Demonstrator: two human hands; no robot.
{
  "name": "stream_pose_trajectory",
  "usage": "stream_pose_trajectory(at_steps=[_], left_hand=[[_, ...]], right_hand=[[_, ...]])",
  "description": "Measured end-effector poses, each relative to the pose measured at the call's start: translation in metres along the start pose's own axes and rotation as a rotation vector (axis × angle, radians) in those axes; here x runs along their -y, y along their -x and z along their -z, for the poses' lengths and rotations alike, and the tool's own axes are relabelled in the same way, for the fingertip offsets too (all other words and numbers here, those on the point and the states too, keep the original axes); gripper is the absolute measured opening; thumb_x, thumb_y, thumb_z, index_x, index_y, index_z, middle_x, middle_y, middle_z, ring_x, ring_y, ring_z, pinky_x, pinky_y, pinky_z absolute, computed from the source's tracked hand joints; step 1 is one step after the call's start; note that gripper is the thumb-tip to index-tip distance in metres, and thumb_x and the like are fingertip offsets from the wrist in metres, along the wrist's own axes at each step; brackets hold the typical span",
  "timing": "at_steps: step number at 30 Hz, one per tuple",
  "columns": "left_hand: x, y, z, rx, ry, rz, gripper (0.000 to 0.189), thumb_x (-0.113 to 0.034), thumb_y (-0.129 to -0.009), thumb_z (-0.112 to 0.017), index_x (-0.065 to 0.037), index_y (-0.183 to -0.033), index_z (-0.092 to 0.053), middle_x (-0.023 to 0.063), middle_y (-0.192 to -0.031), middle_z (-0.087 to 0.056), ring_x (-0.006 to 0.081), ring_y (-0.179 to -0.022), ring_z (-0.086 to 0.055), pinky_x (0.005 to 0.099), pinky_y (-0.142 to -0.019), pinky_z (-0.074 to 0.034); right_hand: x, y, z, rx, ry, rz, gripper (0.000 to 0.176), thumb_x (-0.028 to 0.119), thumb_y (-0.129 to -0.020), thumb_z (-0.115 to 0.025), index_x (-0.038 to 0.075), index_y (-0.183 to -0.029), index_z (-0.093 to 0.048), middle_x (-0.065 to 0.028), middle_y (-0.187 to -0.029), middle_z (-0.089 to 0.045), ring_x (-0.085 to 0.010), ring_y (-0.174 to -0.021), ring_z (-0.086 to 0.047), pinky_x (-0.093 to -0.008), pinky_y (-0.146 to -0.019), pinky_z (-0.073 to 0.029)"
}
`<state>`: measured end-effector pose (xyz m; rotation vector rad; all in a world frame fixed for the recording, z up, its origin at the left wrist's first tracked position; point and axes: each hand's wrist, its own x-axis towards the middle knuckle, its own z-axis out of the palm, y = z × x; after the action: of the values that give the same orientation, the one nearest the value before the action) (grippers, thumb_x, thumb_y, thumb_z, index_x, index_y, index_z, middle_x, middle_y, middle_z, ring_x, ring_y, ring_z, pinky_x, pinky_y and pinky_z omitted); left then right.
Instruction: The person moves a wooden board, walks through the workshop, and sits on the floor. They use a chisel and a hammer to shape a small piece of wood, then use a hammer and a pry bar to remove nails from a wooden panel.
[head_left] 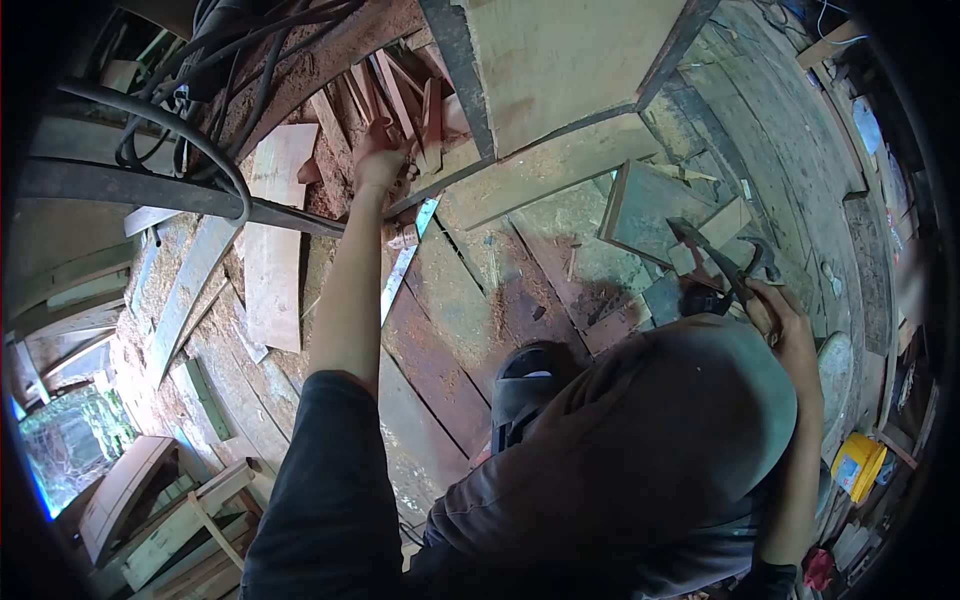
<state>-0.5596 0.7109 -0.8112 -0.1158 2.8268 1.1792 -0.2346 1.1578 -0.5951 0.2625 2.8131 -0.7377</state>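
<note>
As we judge it, the step in hand is choosing a piece from the pile of reddish wood offcuts [400, 95]. The pile lies at the far edge of the plank floor [450, 330], tucked under a large pale wooden panel [560, 60]. Our left hand [380, 162] is stretched at arm's length into that pile, fingers down among the strips. We cannot tell whether it has one clasped or only touches them. Our right hand [785, 322], drawn in near the floor's right edge, is clenched round the handle of a dark metal tool [715, 255], whose head points toward a small grey board [645, 205]. The next move, in our view, calls for a firm pinch on a single strip and a straight pull, since the pieces lean crosswise on one another.

The floor is of worn, stained planks strewn with sawdust [150, 300]. Loose boards [272, 240] lie near its left edge, black cables [200, 90] loop over the far left corner, and a yellow tub [858, 465] sits at the right edge among clutter.
</note>
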Motion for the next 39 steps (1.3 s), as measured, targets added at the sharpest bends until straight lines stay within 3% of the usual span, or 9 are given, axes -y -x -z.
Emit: stream_pose_trajectory(at_steps=[4,6,9,13,20,28,29,30,39], left_hand=[[-0.003,0.002,0.000,0.009,-0.211,-0.041,0.057,-0.036,-0.070,-0.077,-0.010,-0.115,-0.053,0.0141,-0.088,-0.067,0.0329,-0.086,-0.064,0.0401,-0.075,-0.052],[0.023,-0.014,-0.014,-0.016,-0.118,-0.073,0.057,-0.026,-0.069,-0.080,-0.010,-0.115,-0.051,0.0153,-0.089,-0.067,0.0279,-0.085,-0.065,0.0369,-0.072,-0.053],[0.007,0.000,-0.008,-0.001,0.423,0.088,0.054,0.002,-0.070,-0.077,-0.006,-0.115,-0.048,0.0108,-0.080,-0.066,0.0169,-0.070,-0.063,0.0265,-0.059,-0.052],[-0.023,0.047,0.010,0.012,0.765,0.263,0.049,0.000,-0.075,-0.074,-0.004,-0.115,-0.046,0.0114,-0.076,-0.064,0.0137,-0.053,-0.057,0.0262,-0.044,-0.045],[-0.065,0.183,-0.004,0.017,0.977,0.237,0.059,-0.002,-0.081,-0.068,-0.002,-0.132,-0.038,0.0092,-0.087,-0.063,0.0152,-0.075,-0.062,0.0248,-0.065,-0.051],[-0.056,0.292,-0.027,0.114,0.740,0.093,0.079,0.008,-0.080,-0.064,-0.010,-0.145,-0.023,0.0077,-0.083,-0.062,0.0124,-0.076,-0.060,0.0237,-0.071,-0.050],[-0.035,0.301,-0.028,0.108,0.608,0.002,0.080,0.009,-0.079,-0.065,-0.010,-0.145,-0.024,0.0075,-0.082,-0.061,0.0120,-0.074,-0.059,0.0227,-0.070,-0.048],[-0.017,0.307,-0.027,0.106,0.484,-0.105,0.081,0.011,-0.078,-0.065,-0.011,-0.145,-0.025,0.0072,-0.081,-0.061,0.0115,-0.072,-0.057,0.0217,-0.068,-0.047],[-0.026,0.301,0.001,0.242,0.328,-0.180,0.070,0.004,-0.079,-0.066,-0.007,-0.140,-0.035,0.0073,-0.077,-0.064,0.0100,-0.066,-0.057,0.0236,-0.059,-0.045]], right_hand=[[0.001,-0.001,0.001,-0.004,0.014,0.002,0.057,-0.003,-0.069,-0.068,0.009,-0.123,-0.054,-0.0172,-0.108,-0.057,-0.0371,-0.101,-0.056,-0.0413,-0.088,-0.045],[0.000,0.001,0.002,0.003,0.018,0.003,0.057,-0.003,-0.069,-0.068,0.010,-0.123,-0.054,-0.0168,-0.107,-0.056,-0.0370,-0.101,-0.056,-0.0411,-0.087,-0.045],[-0.002,0.003,0.002,-0.012,-0.007,0.012,0.057,-0.004,-0.069,-0.068,0.010,-0.123,-0.055,-0.0165,-0.107,-0.056,-0.0369,-0.101,-0.056,-0.0410,-0.087,-0.045],[0.004,0.006,0.006,-0.009,-0.005,0.015,0.053,-0.002,-0.070,-0.068,0.008,-0.120,-0.056,-0.0159,-0.107,-0.057,-0.0369,-0.102,-0.056,-0.0415,-0.087,-0.045],[0.008,0.010,0.065,-0.275,0.045,0.139,0.027,-0.001,-0.075,-0.064,-0.001,-0.101,-0.059,-0.0136,-0.103,-0.060,-0.0267,-0.100,-0.058,-0.0343,-0.090,-0.042],[-0.030,0.028,0.144,-0.460,0.503,0.410,0.035,0.007,-0.079,-0.069,0.001,-0.111,-0.057,-0.0129,-0.108,-0.062,-0.0272,-0.108,-0.057,-0.0386,-0.099,-0.039],[0.001,0.018,0.148,-0.288,0.365,0.303,0.037,0.008,-0.078,-0.070,0.001,-0.112,-0.057,-0.0125,-0.109,-0.062,-0.0267,-0.109,-0.057,-0.0379,-0.099,-0.039],[-0.006,0.019,0.141,-0.422,0.402,0.349,0.034,0.007,-0.076,-0.070,0.000,-0.107,-0.058,-0.0128,-0.106,-0.062,-0.0269,-0.106,-0.057,-0.0371,-0.097,-0.040],[-0.025,0.004,0.130,-0.289,0.184,0.342,0.031,0.005,-0.075,-0.068,0.003,-0.104,-0.059,-0.0101,-0.102,-0.060,-0.0263,-0.098,-0.059,-0.0336,-0.086,-0.047]])
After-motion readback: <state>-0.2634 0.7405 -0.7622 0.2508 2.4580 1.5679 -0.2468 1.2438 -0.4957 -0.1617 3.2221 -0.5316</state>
